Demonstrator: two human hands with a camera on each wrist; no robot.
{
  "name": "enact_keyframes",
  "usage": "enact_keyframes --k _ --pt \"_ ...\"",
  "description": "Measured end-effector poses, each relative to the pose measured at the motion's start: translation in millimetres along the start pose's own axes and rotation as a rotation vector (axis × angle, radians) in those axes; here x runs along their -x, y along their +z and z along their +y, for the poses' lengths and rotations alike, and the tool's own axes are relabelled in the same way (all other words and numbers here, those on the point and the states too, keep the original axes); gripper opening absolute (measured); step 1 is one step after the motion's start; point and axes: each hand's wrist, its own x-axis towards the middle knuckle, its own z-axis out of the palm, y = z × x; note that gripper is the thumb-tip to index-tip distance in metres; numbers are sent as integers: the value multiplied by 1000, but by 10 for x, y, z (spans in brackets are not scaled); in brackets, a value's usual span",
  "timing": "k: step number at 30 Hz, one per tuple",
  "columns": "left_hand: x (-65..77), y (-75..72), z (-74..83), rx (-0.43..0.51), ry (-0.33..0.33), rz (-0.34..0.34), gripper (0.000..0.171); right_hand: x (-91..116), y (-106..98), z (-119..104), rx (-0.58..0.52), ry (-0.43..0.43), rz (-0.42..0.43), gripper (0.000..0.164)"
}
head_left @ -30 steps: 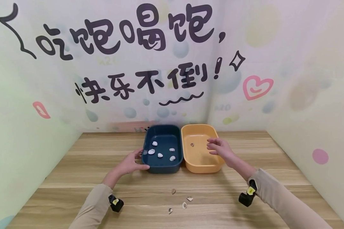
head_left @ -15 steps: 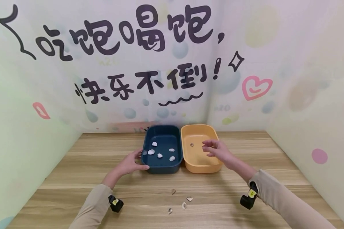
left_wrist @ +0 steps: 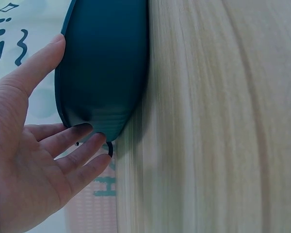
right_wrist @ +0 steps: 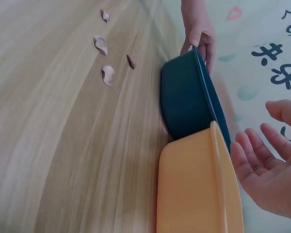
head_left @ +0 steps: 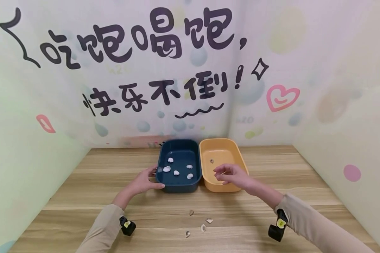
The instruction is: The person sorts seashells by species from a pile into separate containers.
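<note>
At lower centre, four loose shells (head_left: 203, 228) lie on the surface (head_left: 139, 225), below and left of the right hand (head_left: 235, 176), which hovers empty, fingers loosely bent, over the yellow bin (head_left: 222, 188). The left hand (head_left: 144, 181), fingers spread, touches the blue bin (head_left: 182, 189), slightly farther from them.

The left hand (left_wrist: 34, 158) is at a dark blue-green, smooth tub with rounded corners (left_wrist: 104, 63). Its thumb (left_wrist: 43, 57) is up and touches the tub's edge. The other fingers are spread a little, with some tips by the tub's end. The tub sits on a light brown wooden desk with long stripes (left_wrist: 208, 116). Behind is a pale wall with dark squiggles (left_wrist: 43, 109) and a pink patch (left_wrist: 92, 216).
</note>
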Motion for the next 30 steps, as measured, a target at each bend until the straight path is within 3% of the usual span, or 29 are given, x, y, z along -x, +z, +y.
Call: enact_keyframes --k 8,12,30 --pt "-3 13 -20 14 -20 7 86 84 173 -77 49 -58 -71 31" --pt "20 2 6 -17 6 7 87 120 260 -76 108 -81 -107 25" --pt "7 23 4 9 -30 16 84 215 500 168 251 -172 -243 22"
